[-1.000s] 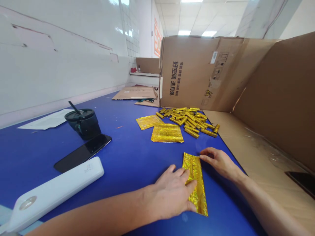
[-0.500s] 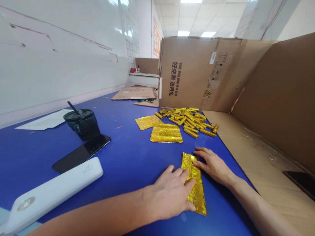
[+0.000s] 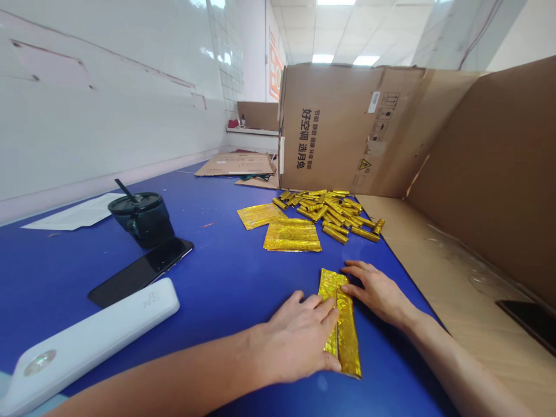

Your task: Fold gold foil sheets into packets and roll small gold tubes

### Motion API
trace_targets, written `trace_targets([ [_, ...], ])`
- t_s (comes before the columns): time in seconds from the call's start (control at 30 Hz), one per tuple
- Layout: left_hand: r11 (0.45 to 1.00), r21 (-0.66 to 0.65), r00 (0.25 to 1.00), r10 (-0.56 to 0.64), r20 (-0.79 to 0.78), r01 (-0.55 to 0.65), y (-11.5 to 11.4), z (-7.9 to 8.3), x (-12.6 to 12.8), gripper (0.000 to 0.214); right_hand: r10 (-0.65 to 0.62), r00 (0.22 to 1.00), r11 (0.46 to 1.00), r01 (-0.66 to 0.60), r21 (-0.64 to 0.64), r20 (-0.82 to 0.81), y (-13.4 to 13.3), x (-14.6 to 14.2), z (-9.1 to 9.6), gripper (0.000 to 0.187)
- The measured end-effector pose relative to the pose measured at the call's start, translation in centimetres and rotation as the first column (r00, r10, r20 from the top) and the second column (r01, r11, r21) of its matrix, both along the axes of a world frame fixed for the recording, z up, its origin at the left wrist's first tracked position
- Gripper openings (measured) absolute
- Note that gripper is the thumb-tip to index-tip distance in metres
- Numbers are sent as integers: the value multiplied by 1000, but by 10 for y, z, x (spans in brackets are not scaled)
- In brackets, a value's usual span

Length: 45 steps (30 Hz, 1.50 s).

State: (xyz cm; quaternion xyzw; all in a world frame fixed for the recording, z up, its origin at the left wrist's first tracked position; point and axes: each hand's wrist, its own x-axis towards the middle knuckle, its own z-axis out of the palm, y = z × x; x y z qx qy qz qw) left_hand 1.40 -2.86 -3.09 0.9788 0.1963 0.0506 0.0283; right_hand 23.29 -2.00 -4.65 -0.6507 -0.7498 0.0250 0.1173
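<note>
1. Fingers (image 3: 324, 308) of the left hand (image 3: 295, 341) lie spread and flat across a folded gold foil strip (image 3: 348, 341), pressing it down without gripping.
2. Also open, the right hand (image 3: 377, 292) rests at the strip's far right edge, its fingertips (image 3: 348, 273) touching the foil and holding nothing.
3. Strip sits on the blue bench (image 3: 226, 278), lengthwise toward the wearer.
4. Beyond the strip: two flat foil sheets (image 3: 292, 236) and a heap of foil rolls (image 3: 328, 211) before a cardboard box (image 3: 343, 127).
5. Left of the strip: a black cup (image 3: 141, 219), a phone (image 3: 141, 272) and a white case (image 3: 91, 327).
</note>
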Motion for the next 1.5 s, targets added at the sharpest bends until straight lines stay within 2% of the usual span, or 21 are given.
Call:
trace_targets([
  [0.73, 1000, 22, 1000, -11, -26, 12, 0, 1, -1, 56, -3, 1000, 1000, 3, 8, -7, 0, 1, 0, 38],
  [0.87, 1000, 20, 999, -11, -39, 12, 0, 3, -1, 55, -8, 999, 999, 10, 45, -36, 0, -1, -3, 45],
  [1.0, 1000, 28, 1000, -15, 0, 15, -1, 4, -1, 54, 61, 998, 992, -58, 109, -20, -5, -15, -2, 50],
  [1.2, 999, 43, 1000, 0, 3, 0, -2, 3, 0, 54, 188, 982, 981, -187, 44, -14, -5, -39, 3, 47],
  [1.4, 999, 40, 1000, -12, -2, 12, -2, 3, 0, 53, 28, 999, 999, -29, 26, 17, 7, -21, -5, 48],
  [1.5, 999, 35, 1000, -14, -19, 15, -2, 3, 0, 53, 21, 998, 1000, -21, -4, 63, 8, -17, -9, 50],
])
